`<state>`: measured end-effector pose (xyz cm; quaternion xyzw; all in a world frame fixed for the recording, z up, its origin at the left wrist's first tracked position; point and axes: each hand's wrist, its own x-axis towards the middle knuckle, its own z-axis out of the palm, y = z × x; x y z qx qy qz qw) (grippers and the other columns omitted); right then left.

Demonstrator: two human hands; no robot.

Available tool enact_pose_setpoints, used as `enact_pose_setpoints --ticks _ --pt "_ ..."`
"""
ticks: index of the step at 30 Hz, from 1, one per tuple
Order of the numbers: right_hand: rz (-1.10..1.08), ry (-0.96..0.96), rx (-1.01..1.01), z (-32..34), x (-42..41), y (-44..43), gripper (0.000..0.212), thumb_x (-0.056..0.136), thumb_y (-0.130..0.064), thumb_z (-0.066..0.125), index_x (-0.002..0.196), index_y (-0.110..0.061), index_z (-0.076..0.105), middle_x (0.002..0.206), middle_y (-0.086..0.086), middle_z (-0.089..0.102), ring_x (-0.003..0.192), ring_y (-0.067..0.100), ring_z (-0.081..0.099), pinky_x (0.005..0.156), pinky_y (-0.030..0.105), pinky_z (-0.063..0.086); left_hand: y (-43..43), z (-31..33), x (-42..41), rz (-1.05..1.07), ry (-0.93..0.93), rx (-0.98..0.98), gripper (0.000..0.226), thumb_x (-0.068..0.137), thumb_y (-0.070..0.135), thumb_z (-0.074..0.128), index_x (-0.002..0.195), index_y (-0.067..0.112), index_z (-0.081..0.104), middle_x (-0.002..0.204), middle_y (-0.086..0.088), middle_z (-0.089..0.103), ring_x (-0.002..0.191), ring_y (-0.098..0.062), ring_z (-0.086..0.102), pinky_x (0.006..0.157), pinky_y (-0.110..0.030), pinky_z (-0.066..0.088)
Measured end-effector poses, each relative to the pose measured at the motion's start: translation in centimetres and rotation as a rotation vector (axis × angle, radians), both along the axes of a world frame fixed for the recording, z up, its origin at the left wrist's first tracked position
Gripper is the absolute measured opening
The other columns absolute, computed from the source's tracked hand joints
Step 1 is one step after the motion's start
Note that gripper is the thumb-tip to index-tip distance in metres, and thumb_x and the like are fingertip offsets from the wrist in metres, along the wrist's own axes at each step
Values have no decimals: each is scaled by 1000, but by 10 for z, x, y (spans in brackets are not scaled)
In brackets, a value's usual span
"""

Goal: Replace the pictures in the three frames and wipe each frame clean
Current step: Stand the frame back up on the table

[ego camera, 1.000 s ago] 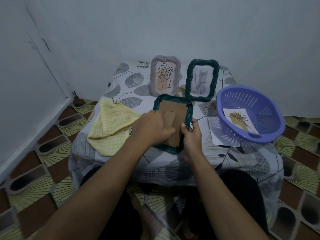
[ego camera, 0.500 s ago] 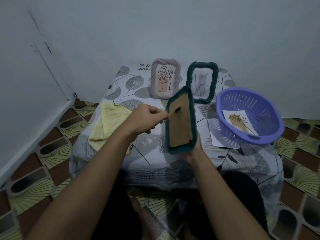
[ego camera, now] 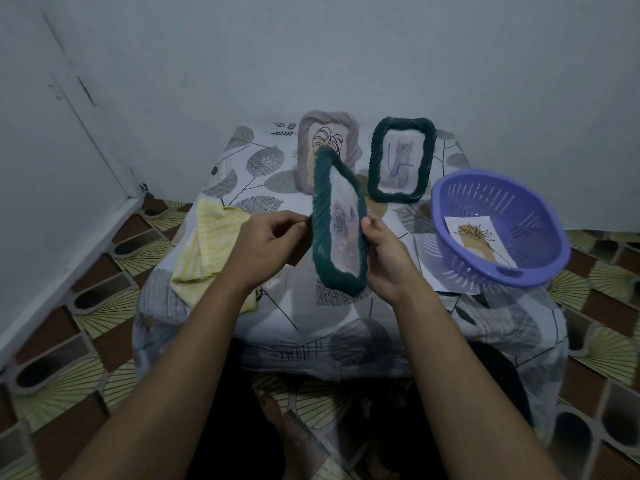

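Frames, 3: held frame, left hand and right hand gripping its edges; grey frame, green frame standing. Cloth 1, basket 1.

Seemingly open tablecloth between rag, basket

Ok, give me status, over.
Left hand and right hand grip frame edges. Frame raised over table, picture side facing. Cloth at left, untouched. Nothing blocking.

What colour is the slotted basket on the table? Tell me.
Lavender purple; the basket shows best in the head view.
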<state>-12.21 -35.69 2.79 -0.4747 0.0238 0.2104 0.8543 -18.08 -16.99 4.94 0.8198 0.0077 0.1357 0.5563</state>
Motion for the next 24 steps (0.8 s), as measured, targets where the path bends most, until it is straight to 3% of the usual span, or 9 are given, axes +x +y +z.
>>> enact_pose_setpoints --ticks 3,6,9,11,13,15,17,20,24 --pt "-37 -66 -33 3 8 4 33 108 -16 39 139 -12 48 122 10 68 101 22 68 72 34 60 4 -2 2 103 -59 60 6 92 25 70 90 23 75 82 6 74 69 -11 69 64 -26 53" --pt "-84 -154 -79 6 17 10 33 108 -16 41 140 -17 47 109 0 71 90 14 71 69 32 59 14 -10 14 299 -72 129 11 81 28 77 79 20 69 71 7 63 61 -5 54 58 -24 45" --pt "-105 -260 -167 7 25 22 36 107 -19 43 142 -25 43 111 -6 68 94 10 68 74 30 59 23 -15 27 298 47 61 19 82 16 74 64 19 70 56 3 64 49 -4 54 53 -24 45" --pt "-117 -327 -221 6 30 32 35 107 -21 42 141 -30 42 114 -8 66 99 8 66 82 30 58 26 -15 34 249 129 -81 14 85 11 73 74 18 77 67 -3 73 63 -18 68 59 -34 57" --pt "-116 -374 -246 1 37 41 35 107 -23 42 139 -39 41 118 -10 66 108 9 65 93 34 56 30 -15 44 210 219 -423 10 89 3 67 87 5 77 83 -12 76 82 -33 72 75 -44 62" --pt "-119 -428 -290 -2 43 51 35 106 -30 44 133 -52 41 130 -6 63 123 13 59 107 43 48 39 -17 55 50 322 -823 25 94 12 60 111 -4 69 112 -26 70 106 -44 66 95 -56 53" --pt "-138 -492 -329 -4 51 61 37 104 -34 46 131 -58 40 144 1 54 133 15 51 113 47 42 52 -18 66 -93 376 -1030 48 100 35 47 133 1 58 133 -25 60 123 -41 58 107 -54 42" --pt "-161 -599 -385 -5 66 79 40 105 -30 44 140 -48 36 153 3 45 139 17 45 114 48 40 74 -18 88 -120 330 -1027 62 103 51 28 140 7 53 138 -20 58 128 -37 55 112 -52 38" --pt "-190 -714 -450 -7 93 106 45 103 -39 47 147 -43 37 154 -4 42 142 17 41 115 49 39 94 -14 121 -44 193 -879 55 105 44 26 138 11 56 133 -14 63 125 -31 59 108 -50 44"
